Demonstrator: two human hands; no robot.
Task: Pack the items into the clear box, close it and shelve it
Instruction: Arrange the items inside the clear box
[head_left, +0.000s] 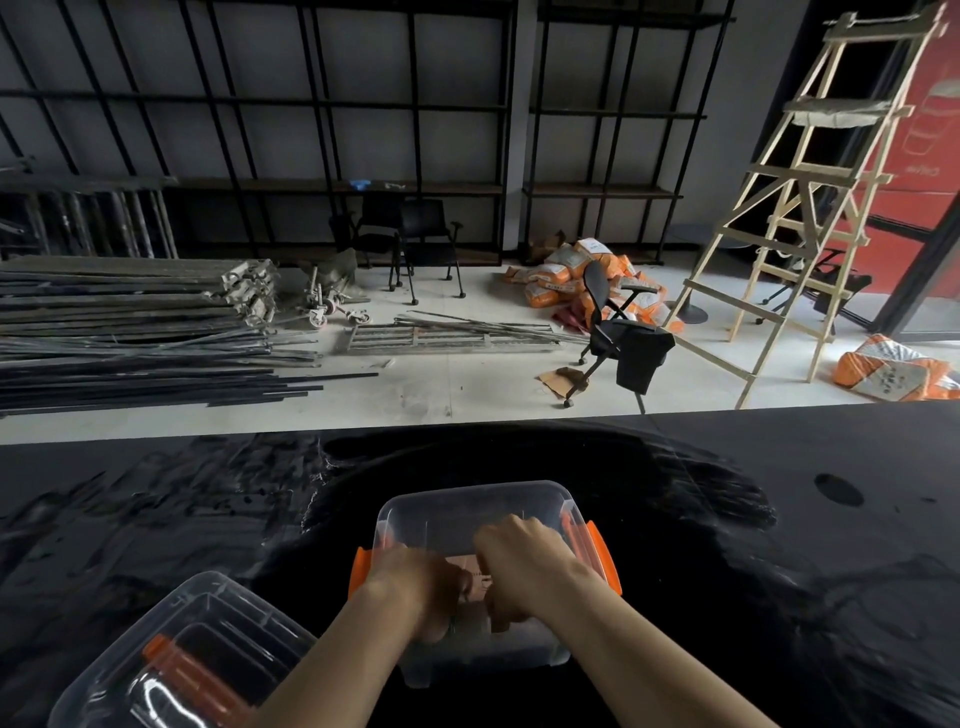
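A clear plastic box (467, 506) with orange side latches (605, 561) stands open on the black table, straight in front of me. Both hands reach down inside it. My left hand (421, 587) and my right hand (519, 561) together grip a small brownish item (475, 574) between them, low in the box. The item is mostly hidden by my fingers. At the lower left lies the clear lid (171, 660) with an orange handle (192, 675), flat on the table beside my left forearm.
The glossy black table (779, 519) stretches wide to both sides. Beyond its far edge are metal bars (130, 332) on the floor, office chairs (618, 332), orange sacks (571, 275), a wooden ladder (810, 208) and black shelving (337, 130) along the back wall.
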